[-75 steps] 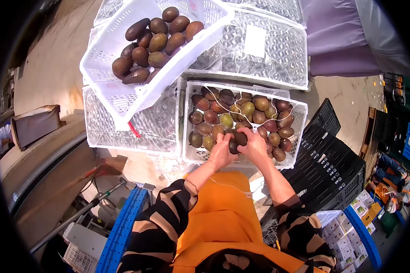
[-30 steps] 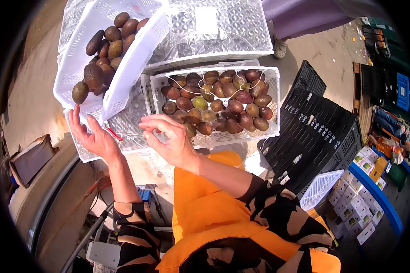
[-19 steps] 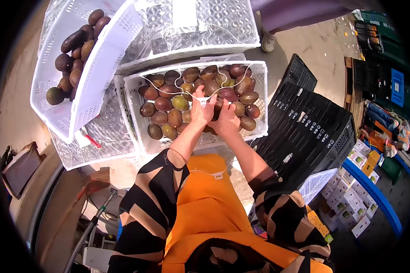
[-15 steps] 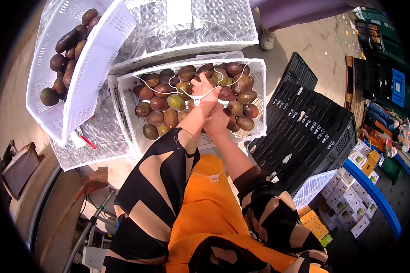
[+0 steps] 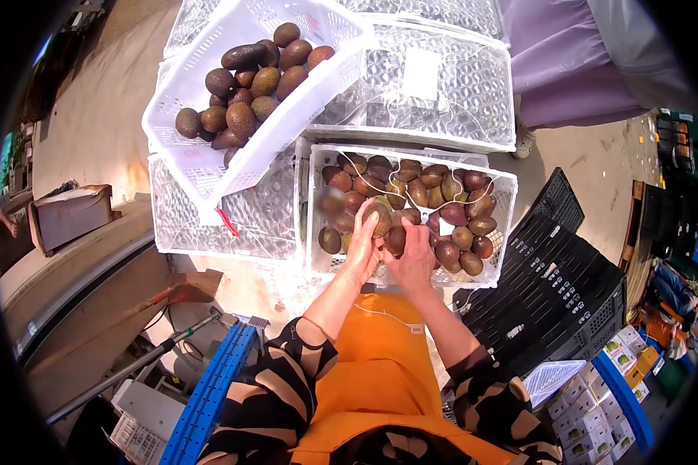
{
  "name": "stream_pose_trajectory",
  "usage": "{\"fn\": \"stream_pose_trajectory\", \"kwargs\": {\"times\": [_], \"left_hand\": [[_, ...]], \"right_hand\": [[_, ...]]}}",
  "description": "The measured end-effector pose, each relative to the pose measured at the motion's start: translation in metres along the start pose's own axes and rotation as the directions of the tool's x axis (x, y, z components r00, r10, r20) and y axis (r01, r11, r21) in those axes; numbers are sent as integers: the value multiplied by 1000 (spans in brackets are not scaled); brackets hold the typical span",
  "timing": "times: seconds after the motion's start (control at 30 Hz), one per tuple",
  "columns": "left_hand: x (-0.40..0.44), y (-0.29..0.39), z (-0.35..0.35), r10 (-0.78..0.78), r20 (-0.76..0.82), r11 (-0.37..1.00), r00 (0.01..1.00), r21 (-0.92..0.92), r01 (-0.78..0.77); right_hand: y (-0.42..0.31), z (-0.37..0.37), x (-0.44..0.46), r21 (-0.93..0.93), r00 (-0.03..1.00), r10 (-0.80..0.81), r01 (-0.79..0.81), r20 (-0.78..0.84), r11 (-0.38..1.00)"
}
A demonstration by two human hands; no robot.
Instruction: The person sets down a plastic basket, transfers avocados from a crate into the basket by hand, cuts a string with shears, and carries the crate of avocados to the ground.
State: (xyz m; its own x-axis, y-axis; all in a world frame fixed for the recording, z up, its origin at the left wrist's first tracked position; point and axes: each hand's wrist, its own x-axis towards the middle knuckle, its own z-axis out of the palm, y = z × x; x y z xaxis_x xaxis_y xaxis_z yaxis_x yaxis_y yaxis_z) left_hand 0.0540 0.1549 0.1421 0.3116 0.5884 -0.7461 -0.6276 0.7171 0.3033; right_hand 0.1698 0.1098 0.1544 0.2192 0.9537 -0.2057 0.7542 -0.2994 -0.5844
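Observation:
A white crate (image 5: 512, 225) holds a layer of brown and green avocados (image 5: 417, 194), some with white strings lying across them. My left hand (image 5: 361, 249) is closed around a brownish-green avocado (image 5: 378, 220) above the crate's near side. Close beside it, my right hand (image 5: 412, 257) has its fingers curled on a darker avocado (image 5: 395, 241). The two hands almost touch, and they cover part of the fruit beneath. A small white tag (image 5: 445, 227) lies among the avocados to the right.
A tilted white crate (image 5: 248, 172) with more avocados rests at upper left on a plastic-covered crate (image 5: 233, 221). Another covered crate (image 5: 473, 93) stands behind. Black folded crates (image 5: 554, 287) are stacked at right. A person in purple clothing (image 5: 566, 70) stands at upper right.
My hands have come apart from their crossed position over the fruit and drawn back to the crate's near side, each now on an avocado. The view has swung left.

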Motion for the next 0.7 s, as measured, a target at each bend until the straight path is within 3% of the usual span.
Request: {"fn": "stream_pose_trajectory", "kwargs": {"times": [0.07,0.13,0.17,0.2,0.27,0.33,0.4,0.47,0.5,0.53,0.57,0.63,0.67,0.7], "left_hand": [[-43,37,-4,221,11,975,975,-3,-221],[-89,95,7,352,13,923,936,-172,-344],[-102,130,10,417,12,900,909,-144,-411],[-116,165,15,501,191,865,844,-133,-483],[-118,229,21,724,80,685,685,35,-728],[-99,277,19,926,18,348,378,349,-870],[-70,304,-4,968,-57,212,245,712,-669],[-63,277,-10,971,148,-40,188,875,-483],[-59,243,-5,944,300,-170,136,798,-579],[-57,200,-2,915,326,-77,239,721,-688],[-53,155,-14,826,382,40,414,694,-719],[-45,56,-6,469,373,163,801,855,-493],[-31,16,-7,148,316,131,937,933,-335],[-22,-17,2,-69,264,11,962,965,-263]], "right_hand": [[-61,-24,-5,150,989,-150,146,17,978],[-116,-54,-7,504,956,-289,226,50,834],[-134,-63,-10,551,928,-371,327,-34,768],[-142,-67,-17,558,929,-368,325,-38,763],[-133,-58,-33,551,956,-294,245,0,798],[-89,-34,-52,487,989,-147,116,25,866],[-30,-23,-67,326,1000,9,-16,23,945],[23,-37,-64,79,981,194,-196,22,977],[47,-47,-60,-61,955,295,-294,15,954],[80,-50,-60,-148,959,285,-280,10,948],[105,-59,-57,-252,971,239,-225,27,941],[116,-70,-39,-293,903,375,-308,208,905],[122,-74,-31,-319,851,435,-342,295,884],[134,-66,-26,-398,852,374,-219,367,891]]}}
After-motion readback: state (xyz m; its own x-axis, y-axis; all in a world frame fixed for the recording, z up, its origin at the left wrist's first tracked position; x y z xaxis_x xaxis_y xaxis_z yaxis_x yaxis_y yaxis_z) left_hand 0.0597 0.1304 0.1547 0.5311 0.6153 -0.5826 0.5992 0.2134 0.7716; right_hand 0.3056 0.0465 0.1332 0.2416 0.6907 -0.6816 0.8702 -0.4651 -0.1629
